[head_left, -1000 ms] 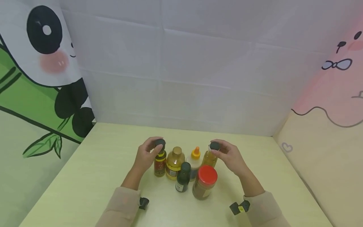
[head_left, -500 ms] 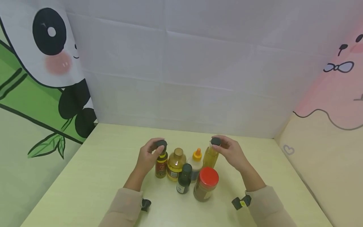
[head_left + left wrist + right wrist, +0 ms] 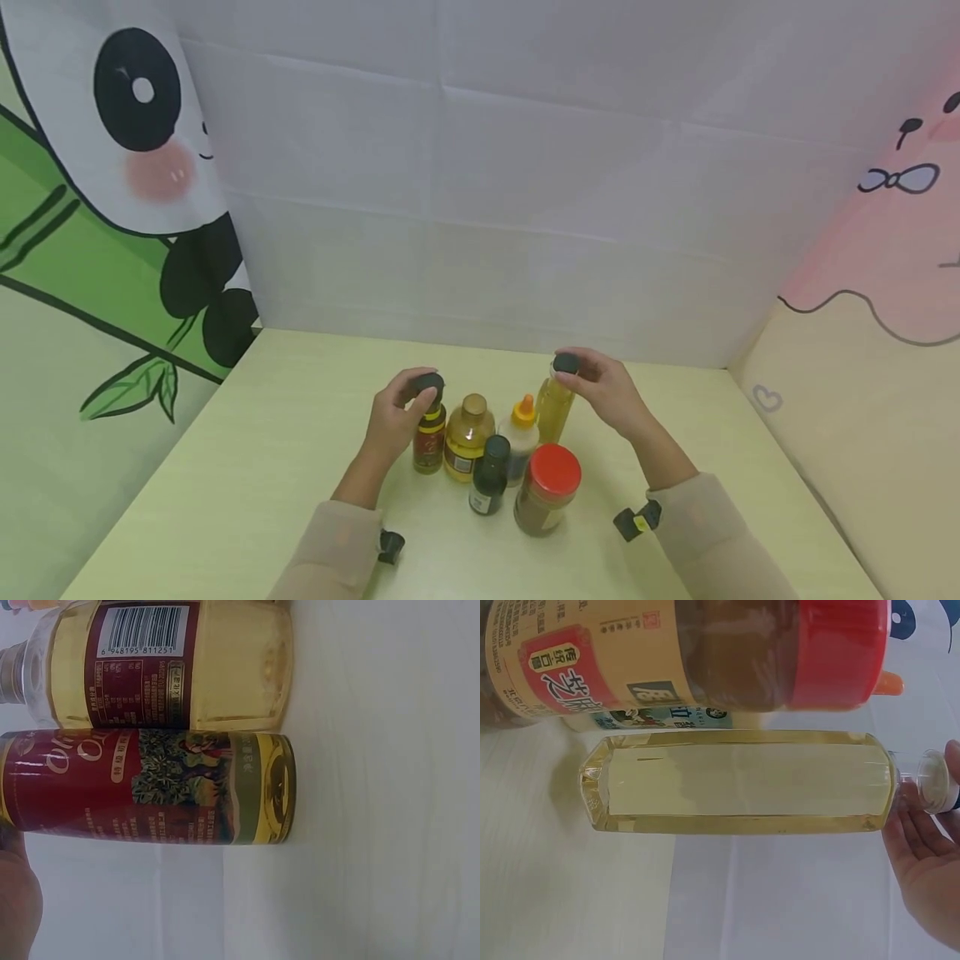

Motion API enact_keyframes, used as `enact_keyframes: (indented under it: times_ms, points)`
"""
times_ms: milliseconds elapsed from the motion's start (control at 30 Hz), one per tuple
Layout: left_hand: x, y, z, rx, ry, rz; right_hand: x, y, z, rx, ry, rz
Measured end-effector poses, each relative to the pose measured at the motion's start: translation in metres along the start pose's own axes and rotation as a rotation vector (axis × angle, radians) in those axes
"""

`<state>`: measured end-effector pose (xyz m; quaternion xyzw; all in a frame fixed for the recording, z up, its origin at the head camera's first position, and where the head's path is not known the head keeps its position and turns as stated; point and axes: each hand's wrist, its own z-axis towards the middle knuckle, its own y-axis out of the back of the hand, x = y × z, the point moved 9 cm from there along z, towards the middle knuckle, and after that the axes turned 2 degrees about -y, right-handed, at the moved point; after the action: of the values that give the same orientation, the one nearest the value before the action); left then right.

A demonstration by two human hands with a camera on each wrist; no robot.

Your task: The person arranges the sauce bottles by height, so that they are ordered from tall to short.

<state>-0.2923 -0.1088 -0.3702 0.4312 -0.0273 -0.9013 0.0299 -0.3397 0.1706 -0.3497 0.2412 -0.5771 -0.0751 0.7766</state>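
My left hand (image 3: 392, 421) grips the dark cap of a red-labelled oil bottle (image 3: 429, 443) at the left end of the group; the left wrist view shows this bottle (image 3: 187, 787) with its olive label. On the right, my right hand (image 3: 609, 393) pinches the dark cap of a pale yellow oil bottle (image 3: 553, 410). In the right wrist view that bottle (image 3: 742, 782) is seen whole, with the fingers of my right hand (image 3: 930, 862) at its neck. Both bottles look upright.
Between the held bottles stand a gold-capped oil bottle (image 3: 467, 442), an orange-tipped squeeze bottle (image 3: 519, 440), a small dark bottle (image 3: 490, 479) and a red-lidded jar (image 3: 547, 490). A white wall sheet (image 3: 480, 275) rises behind the table (image 3: 225, 483).
My right hand and the pale yellow bottle have moved slightly left and away, towards the back wall. The left hand keeps its hold on the red-labelled bottle. The head view has shifted a little.
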Motion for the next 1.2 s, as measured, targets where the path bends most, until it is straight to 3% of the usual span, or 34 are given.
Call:
enact_keyframes:
  times_ms: [500, 1200]
  points:
    - [0.002, 0.001, -0.003, -0.018, 0.006, -0.005, -0.002, -0.010, 0.020, 0.018, -0.023, 0.013]
    - [-0.001, 0.003, 0.000, -0.003, -0.019, -0.001, 0.013, -0.018, 0.044, 0.031, -0.029, -0.003]
